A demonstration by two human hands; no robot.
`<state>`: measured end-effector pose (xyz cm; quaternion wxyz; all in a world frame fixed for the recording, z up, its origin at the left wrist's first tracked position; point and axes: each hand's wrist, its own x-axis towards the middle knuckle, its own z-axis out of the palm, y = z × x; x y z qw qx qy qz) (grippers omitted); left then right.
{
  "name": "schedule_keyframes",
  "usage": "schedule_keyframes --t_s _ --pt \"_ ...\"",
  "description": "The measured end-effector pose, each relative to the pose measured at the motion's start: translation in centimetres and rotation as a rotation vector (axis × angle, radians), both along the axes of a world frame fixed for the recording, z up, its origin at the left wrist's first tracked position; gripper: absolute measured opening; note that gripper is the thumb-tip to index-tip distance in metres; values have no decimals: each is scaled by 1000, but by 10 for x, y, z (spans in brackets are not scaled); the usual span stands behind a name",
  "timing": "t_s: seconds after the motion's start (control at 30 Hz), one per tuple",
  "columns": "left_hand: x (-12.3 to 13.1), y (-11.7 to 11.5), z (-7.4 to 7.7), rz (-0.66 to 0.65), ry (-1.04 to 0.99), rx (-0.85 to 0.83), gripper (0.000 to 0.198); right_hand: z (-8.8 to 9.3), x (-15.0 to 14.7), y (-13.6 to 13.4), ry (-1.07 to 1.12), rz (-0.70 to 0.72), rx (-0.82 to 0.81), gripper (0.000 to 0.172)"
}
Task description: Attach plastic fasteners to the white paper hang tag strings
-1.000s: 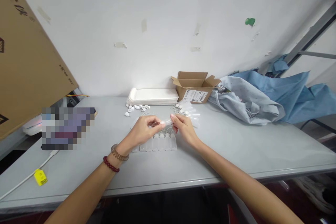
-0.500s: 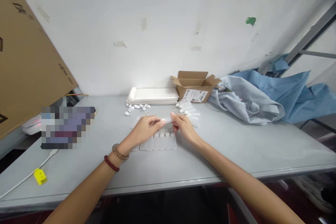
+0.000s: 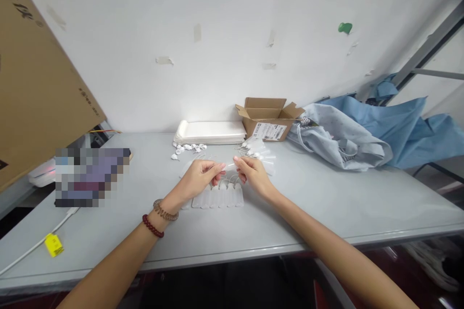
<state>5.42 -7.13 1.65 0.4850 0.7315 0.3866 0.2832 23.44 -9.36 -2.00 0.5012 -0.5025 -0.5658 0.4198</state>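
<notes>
My left hand [image 3: 205,175] and my right hand [image 3: 253,171] are raised over the middle of the table, thumbs and fingers pinched. Between them runs a small translucent plastic tube [image 3: 229,167], gripped at its two ends; its details are blurred. Just below lies a neat row of clear tubes [image 3: 217,198] with white tops and thin cord loops, side by side on the table. More clear tubes [image 3: 268,166] lie loosely behind my right hand. Several small white caps [image 3: 188,147] are scattered behind my left hand.
A stack of white sheets or pouches [image 3: 212,133] sits against the wall beside an open cardboard box [image 3: 270,123]. Pale blue cloth [image 3: 340,137] is heaped at the right. To the left are a pixelated object [image 3: 92,178], a white cable [image 3: 34,248] and a large carton [image 3: 39,72].
The fingers of my left hand have curled in more, and the thin loop that showed by them is less visible. The tube stays between both hands, which have barely moved.
</notes>
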Motion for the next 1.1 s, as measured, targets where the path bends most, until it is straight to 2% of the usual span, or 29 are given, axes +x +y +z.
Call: schedule_keyframes --t_s 0.3,0.57,0.63,0.73,0.8,0.9,1.0,1.1 --pt "0 0 -3 22 27 66 39 5 -1 -1 209 69 -110 51" --pt "0 1 -3 62 109 208 39 6 -1 0 203 64 -140 49" --pt "-3 4 -3 106 112 242 36 7 2 1 122 8 -91 47" --pt "-12 15 -3 279 159 304 34 10 12 3 -9 -126 31 47" --pt "-22 26 -5 404 256 377 33 13 24 7 -73 -220 111 48" --pt "-42 43 -6 481 480 510 25 14 46 15 -179 -374 211 45" --pt "-61 54 -7 544 681 566 30 9 71 26 -264 -491 186 38" --pt "-73 58 -9 556 842 547 33 1 92 37 -407 -483 51 35"
